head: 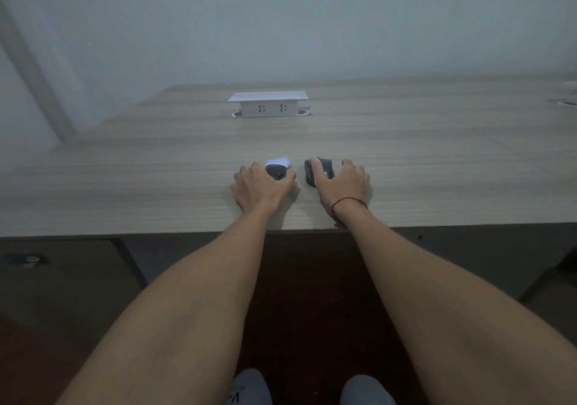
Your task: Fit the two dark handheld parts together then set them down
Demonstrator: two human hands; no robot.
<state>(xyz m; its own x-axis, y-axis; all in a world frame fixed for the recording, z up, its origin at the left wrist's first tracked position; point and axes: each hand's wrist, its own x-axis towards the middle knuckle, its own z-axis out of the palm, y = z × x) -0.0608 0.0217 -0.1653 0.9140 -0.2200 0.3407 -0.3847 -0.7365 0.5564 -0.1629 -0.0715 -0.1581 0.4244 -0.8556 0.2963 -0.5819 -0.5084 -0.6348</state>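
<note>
Wood-grain laminate tabletop [406, 154] was mostly bare; only a white pop-up socket box with a flat lid [268, 104] stood well behind the hands, mid-table, and something pale sat at the far right edge, too blurred to identify. Nothing lay between the two hands. Left hand [260, 186] was wrapped over a dark rounded part with a white curved end [277, 167], fingers closed around its near half, the white end poking out beyond the fingertips. Right hand [343, 182] gripped a dark smooth oval part [318, 170], thumb on its left side and the other fingers draped over the top. Both parts sat on or just above the tabletop, couldn't tell which, just beside each other but apart, near the front edge. A thin red string bracelet [348, 201] circled the right wrist. Both forearms crossed the front edge. Open surface to left, right and behind.
</note>
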